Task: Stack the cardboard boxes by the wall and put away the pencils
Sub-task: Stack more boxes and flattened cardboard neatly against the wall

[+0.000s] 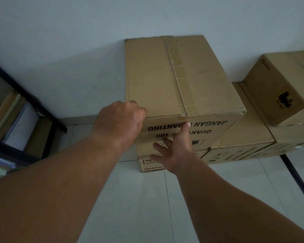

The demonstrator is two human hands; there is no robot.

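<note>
A large taped cardboard box with upside-down black print sits against the wall on top of a lower cardboard box. My left hand is at the top box's front left corner, its fingers curled round the edge and hidden behind it. My right hand lies flat on the front face, fingers spread and straight, with the index tip touching the printed lettering. No pencils are in view.
More cardboard boxes stand to the right: a low wide one and a smaller one stacked on another. A black metal shelf with folders stands at the left. A black cable runs across the tiled floor.
</note>
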